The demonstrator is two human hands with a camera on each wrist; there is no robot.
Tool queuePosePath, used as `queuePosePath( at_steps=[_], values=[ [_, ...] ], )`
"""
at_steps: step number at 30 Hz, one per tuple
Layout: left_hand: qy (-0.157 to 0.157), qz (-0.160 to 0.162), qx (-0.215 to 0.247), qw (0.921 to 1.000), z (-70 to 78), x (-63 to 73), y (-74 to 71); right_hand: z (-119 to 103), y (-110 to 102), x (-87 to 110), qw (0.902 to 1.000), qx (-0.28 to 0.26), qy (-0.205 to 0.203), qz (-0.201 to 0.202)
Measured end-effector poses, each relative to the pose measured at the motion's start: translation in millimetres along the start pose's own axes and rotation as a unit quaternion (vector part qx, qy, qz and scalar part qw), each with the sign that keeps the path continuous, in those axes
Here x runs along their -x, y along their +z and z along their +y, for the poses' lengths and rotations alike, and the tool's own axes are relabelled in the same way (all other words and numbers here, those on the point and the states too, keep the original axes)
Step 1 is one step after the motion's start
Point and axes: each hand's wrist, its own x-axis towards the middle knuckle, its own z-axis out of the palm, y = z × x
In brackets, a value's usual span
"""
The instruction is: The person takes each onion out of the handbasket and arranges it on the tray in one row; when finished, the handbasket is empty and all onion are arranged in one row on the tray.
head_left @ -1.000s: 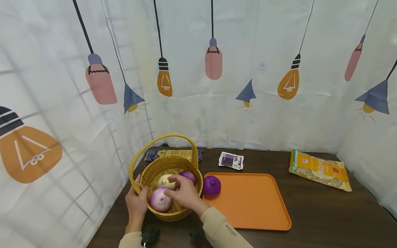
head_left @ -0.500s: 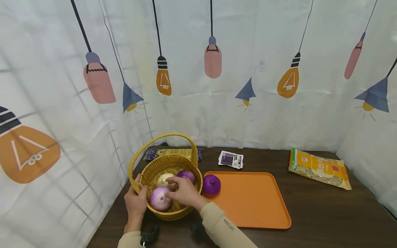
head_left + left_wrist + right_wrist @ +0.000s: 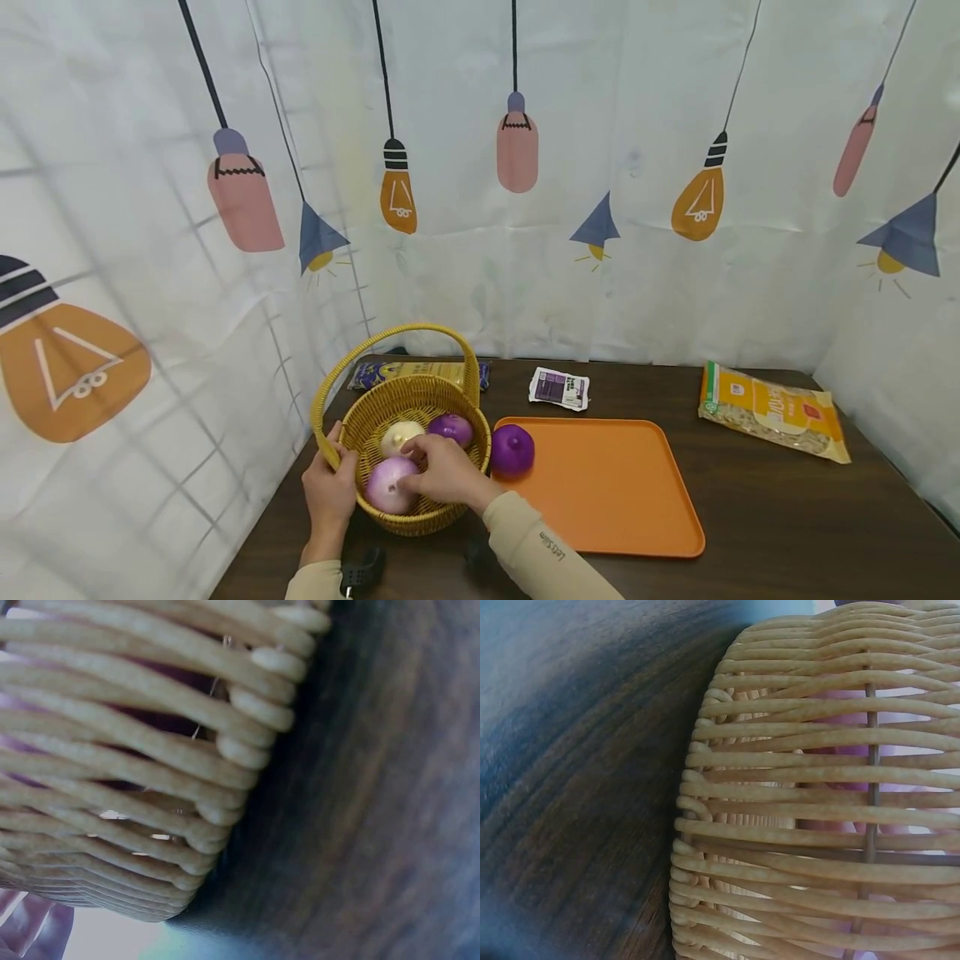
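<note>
A yellow woven basket [image 3: 417, 523] with a tall handle stands on the left of the table. My left hand [image 3: 330, 492] grips its left rim by the foot of the handle. Inside the basket my right hand [image 3: 452, 473] holds a pale purple onion [image 3: 386, 485] with thumb and fingers at its right side. Behind it lie a white onion [image 3: 397, 435] and a darker purple onion [image 3: 452, 427]. Wicker weave [image 3: 142, 750] fills much of the left wrist view, with fingers [image 3: 45, 926] at lower left. In the right wrist view the basket wall [image 3: 795, 795] mostly hides the hand.
An orange tray [image 3: 600, 492] sits right of the basket, with a deep purple onion [image 3: 512, 451] at its left edge. Behind are a blue-and-yellow packet [image 3: 427, 372] and a small white-and-purple packet [image 3: 558, 389]. A yellow bag [image 3: 772, 412] lies at far right.
My right thumb and fingers have closed in on the pale purple onion, which has shifted slightly to the right. The left hand keeps its grip on the basket.
</note>
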Motion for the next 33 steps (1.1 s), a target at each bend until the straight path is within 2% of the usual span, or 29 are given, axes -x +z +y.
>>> queuePosePath(
  at_steps=[8,17,28,33],
  values=[
    [0.006,0.006,0.0,1.0,-0.4,0.3,-0.5,-0.2,1.3,-0.4,0.9998,0.004,0.018,0.01],
    [-0.006,-0.013,0.007,0.9999,0.9,1.3,-1.0,0.3,-2.0,1.4,0.9977,-0.024,0.064,0.008],
    [-0.009,-0.013,0.01,0.9998,5.0,1.6,-0.8,-0.6,-2.5,-2.4,0.9983,0.005,0.059,-0.002],
    [-0.009,-0.013,0.009,0.9998,4.6,1.3,-1.4,0.5,-1.6,-2.1,0.9982,-0.008,0.06,-0.009]
  ],
)
